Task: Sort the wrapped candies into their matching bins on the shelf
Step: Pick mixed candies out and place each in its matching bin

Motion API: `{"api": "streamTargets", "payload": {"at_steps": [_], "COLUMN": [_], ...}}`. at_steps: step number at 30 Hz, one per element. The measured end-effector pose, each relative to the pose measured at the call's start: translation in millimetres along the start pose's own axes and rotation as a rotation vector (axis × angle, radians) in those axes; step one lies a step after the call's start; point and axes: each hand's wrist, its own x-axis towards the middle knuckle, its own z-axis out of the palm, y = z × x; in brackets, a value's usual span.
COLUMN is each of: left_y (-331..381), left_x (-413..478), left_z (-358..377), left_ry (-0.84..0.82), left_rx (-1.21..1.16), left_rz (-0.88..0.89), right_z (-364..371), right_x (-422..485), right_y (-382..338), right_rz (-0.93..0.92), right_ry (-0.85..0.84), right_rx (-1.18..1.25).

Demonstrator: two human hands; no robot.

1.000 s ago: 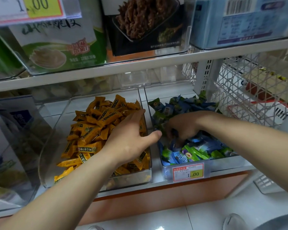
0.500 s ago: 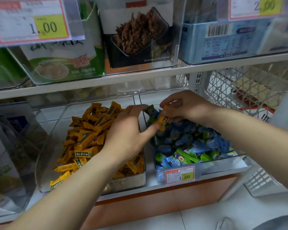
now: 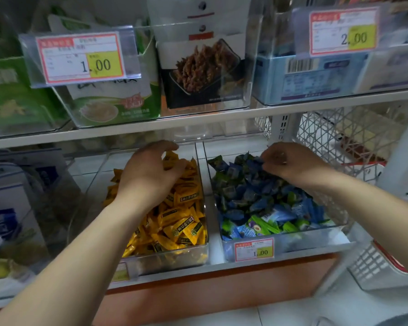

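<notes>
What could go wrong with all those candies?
1. The yellow candies are heaped against the right wall of their clear bin; the left hand could nudge some over.
2. The right hand is among the blue and green candies; a stray buried underneath might get missed.

A shop: price tags (image 3: 83, 57) fronting clear bins (image 3: 316, 242) of packaged snacks on a shelf (image 3: 151, 128).

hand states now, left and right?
Left hand: open, over the yellow candies.
Right hand: fingers curled among the blue candies; grip cannot be told.
</notes>
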Motion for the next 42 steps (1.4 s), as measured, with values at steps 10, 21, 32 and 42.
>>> {"api": "streamTargets", "payload": {"at_steps": [10, 21, 32, 42], "left_y": [118.4, 149.6, 101.3, 160.4], "left_x": [5.3, 71.9, 92.9, 69.0], "left_z": [89.5, 225.7, 145.8, 226.4], "left_ry": [-0.463, -0.821, -1.056, -0.976], "left_rx": [-0.017, 0.157, 0.536, 0.105], "left_rz": [0.323, 0.324, 0.448, 0.264], "right_z": [-36.6, -26.2, -23.9, -27.4], "right_x": [-15.5, -14.9, -11.5, -15.4], "right_y": [85.3, 102.7, 104.5, 97.0], "right_rz": [0.227, 0.252, 0.253, 0.222], "right_ry": [0.190, 0.099, 0.106, 0.088], "right_rx": [-0.134, 0.169, 0.175, 0.073]}}
